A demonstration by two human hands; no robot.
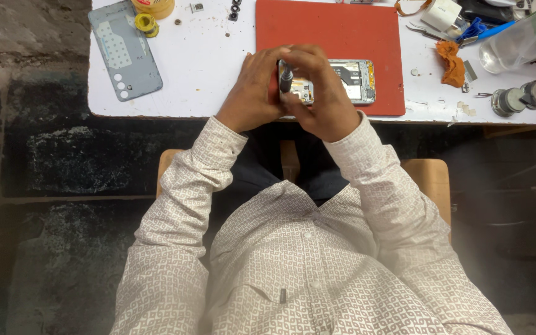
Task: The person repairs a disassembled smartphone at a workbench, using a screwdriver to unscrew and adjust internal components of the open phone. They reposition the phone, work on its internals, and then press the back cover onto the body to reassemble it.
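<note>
On the red mat [336,37], my left hand [252,93] steadies the open phone [342,80]; my right hand [321,93] pinches a screwdriver [286,77], tip needing a careful turn.

floor [44,186]: dark, worn concrete; table [200,74]: white top; chair [429,177]: wooden

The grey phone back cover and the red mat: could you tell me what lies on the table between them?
In the head view, mostly bare white table separates back cover from red mat, with small dark parts near the far edge.
</note>
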